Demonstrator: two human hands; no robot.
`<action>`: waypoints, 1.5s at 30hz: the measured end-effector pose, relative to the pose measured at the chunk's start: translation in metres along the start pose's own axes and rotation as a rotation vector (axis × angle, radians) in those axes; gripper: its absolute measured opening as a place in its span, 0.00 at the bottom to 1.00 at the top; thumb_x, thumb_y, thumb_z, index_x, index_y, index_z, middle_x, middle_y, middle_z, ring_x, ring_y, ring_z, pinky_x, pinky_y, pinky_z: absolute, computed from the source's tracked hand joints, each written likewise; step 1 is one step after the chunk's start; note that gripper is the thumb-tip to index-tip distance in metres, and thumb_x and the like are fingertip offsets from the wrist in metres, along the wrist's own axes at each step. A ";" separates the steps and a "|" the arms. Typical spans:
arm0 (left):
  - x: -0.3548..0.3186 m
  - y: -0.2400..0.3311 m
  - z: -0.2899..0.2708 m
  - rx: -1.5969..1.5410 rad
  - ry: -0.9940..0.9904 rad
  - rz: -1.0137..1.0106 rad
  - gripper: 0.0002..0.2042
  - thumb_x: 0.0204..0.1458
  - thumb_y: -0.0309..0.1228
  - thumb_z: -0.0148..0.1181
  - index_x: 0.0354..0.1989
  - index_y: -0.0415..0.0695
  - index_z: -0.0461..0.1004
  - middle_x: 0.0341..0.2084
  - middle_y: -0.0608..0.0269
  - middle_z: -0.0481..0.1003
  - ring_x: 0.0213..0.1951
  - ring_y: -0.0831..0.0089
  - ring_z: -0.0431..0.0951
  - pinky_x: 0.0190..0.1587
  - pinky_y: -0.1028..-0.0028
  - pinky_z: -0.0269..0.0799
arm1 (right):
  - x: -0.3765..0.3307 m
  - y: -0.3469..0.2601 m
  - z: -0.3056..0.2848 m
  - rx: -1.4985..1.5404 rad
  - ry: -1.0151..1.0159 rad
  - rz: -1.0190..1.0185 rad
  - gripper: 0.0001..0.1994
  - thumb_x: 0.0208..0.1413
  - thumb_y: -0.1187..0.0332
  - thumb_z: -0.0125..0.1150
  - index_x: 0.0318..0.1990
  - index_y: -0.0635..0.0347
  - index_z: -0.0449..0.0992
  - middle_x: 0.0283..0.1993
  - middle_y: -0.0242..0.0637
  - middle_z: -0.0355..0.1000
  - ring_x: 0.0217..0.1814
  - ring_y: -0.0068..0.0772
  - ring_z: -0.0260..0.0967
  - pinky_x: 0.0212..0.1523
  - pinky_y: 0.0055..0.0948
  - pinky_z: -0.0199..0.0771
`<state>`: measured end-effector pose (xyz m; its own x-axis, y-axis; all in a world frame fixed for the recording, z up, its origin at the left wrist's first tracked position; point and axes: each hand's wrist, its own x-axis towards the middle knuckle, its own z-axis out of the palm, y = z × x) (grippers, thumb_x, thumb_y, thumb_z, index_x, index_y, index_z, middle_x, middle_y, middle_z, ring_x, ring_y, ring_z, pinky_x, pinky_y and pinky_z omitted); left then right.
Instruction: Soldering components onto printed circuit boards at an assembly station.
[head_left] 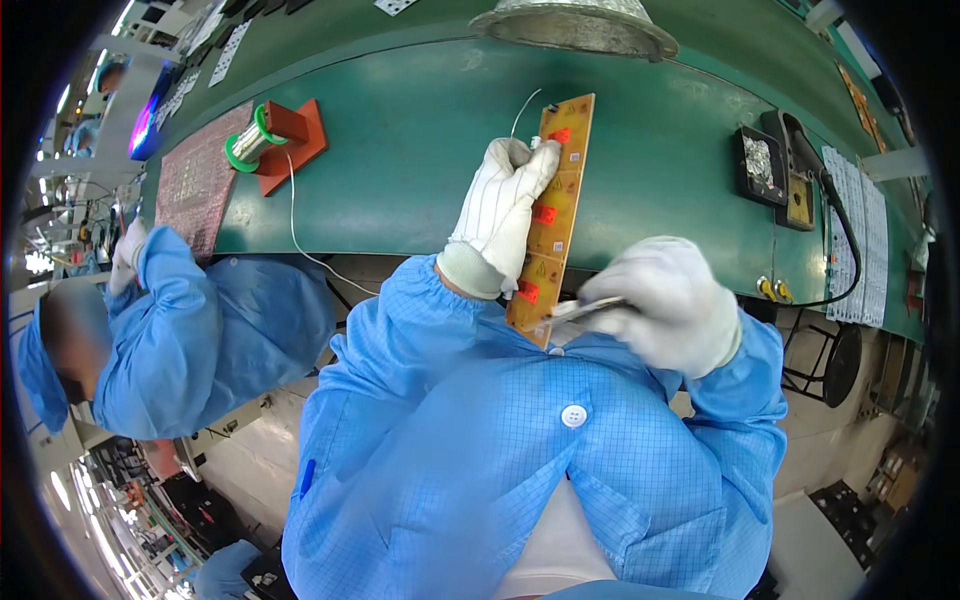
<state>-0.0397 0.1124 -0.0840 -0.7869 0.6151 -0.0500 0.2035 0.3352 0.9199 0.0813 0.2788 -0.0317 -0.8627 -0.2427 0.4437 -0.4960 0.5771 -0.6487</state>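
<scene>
- The long, narrow yellow board with bright orange-red labels [560,232] is held up in front of the chest, its near end close to the blue jacket [520,420] and its far end over the green bench top [405,150].
- Its long axis runs away from the body, the far end leaning slightly right.
- The white-gloved left hand [503,205] lies along the board's left edge, fingers closed on it towards the far half.
- The white-gloved right hand [668,305], blurred, is on the other side and nearer the near end; its fingers are pinched around a slim grey metal tool [602,304].
- From those right fingers, the board's near end lies just to the left; the tool points that way, tip over or beside the end. I cannot tell whether they touch.
- A thin white wire [520,115] rises beyond the left glove.
- Farther left, a green-flanged wire spool [254,140] sits on a red-brown stand [300,150], its strand trailing towards the left sleeve.
- Well to the right are a small black tray of pale bits [761,165] and a black tool holder [797,200].
</scene>
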 end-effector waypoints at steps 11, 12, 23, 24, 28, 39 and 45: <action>0.005 -0.010 0.006 0.089 -0.119 0.247 0.11 0.61 0.37 0.51 0.43 0.41 0.68 0.33 0.53 0.65 0.37 0.58 0.67 0.41 0.66 0.66 | 0.004 0.025 -0.005 -0.197 0.140 0.027 0.08 0.45 0.76 0.66 0.34 0.64 0.75 0.32 0.40 0.76 0.30 0.33 0.75 0.32 0.27 0.75; 0.008 -0.018 0.002 0.372 -0.064 0.544 0.08 0.62 0.31 0.49 0.47 0.46 0.69 0.35 0.54 0.65 0.38 0.58 0.67 0.41 0.66 0.66 | 0.006 0.042 -0.005 -0.106 0.393 0.244 0.08 0.46 0.72 0.66 0.34 0.63 0.75 0.31 0.43 0.76 0.28 0.40 0.73 0.31 0.31 0.75; 0.019 -0.024 -0.035 -0.693 0.198 -0.255 0.14 0.61 0.44 0.53 0.44 0.46 0.67 0.27 0.69 0.67 0.21 0.80 0.66 0.23 0.77 0.63 | 0.071 0.243 -0.153 -0.020 0.648 1.112 0.28 0.57 0.50 0.58 0.50 0.70 0.72 0.42 0.39 0.76 0.34 0.31 0.76 0.30 0.22 0.72; 0.019 -0.013 -0.035 -0.851 0.223 -0.240 0.12 0.61 0.43 0.53 0.42 0.48 0.68 0.28 0.69 0.69 0.21 0.79 0.67 0.23 0.77 0.62 | 0.070 0.244 -0.162 -0.254 0.663 1.273 0.29 0.58 0.50 0.58 0.54 0.71 0.70 0.42 0.40 0.76 0.35 0.31 0.77 0.30 0.23 0.72; 0.022 -0.008 -0.047 -0.924 0.583 0.040 0.12 0.65 0.40 0.48 0.43 0.43 0.63 0.29 0.65 0.67 0.30 0.78 0.69 0.32 0.76 0.67 | 0.063 0.142 -0.086 0.274 0.961 0.773 0.23 0.59 0.51 0.57 0.48 0.65 0.73 0.30 0.35 0.74 0.21 0.20 0.63 0.21 0.20 0.60; 0.031 0.037 -0.001 -1.083 0.383 0.487 0.09 0.64 0.33 0.49 0.48 0.44 0.64 0.36 0.59 0.72 0.35 0.63 0.75 0.37 0.65 0.75 | -0.020 0.040 0.036 2.117 0.211 0.869 0.21 0.62 0.58 0.52 0.55 0.66 0.68 0.34 0.43 0.74 0.27 0.36 0.71 0.25 0.32 0.74; 0.014 0.004 -0.005 -1.144 0.110 0.138 0.27 0.50 0.24 0.60 0.59 0.40 0.60 0.50 0.51 0.72 0.53 0.57 0.73 0.54 0.57 0.72 | -0.012 0.025 0.008 1.360 0.693 0.702 0.18 0.58 0.68 0.52 0.52 0.71 0.67 0.43 0.50 0.75 0.30 0.32 0.75 0.23 0.23 0.73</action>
<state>-0.0528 0.1187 -0.0790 -0.8570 0.5116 0.0609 -0.3103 -0.6069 0.7317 0.0784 0.2895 -0.0582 -0.9190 0.3311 -0.2140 -0.0992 -0.7195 -0.6874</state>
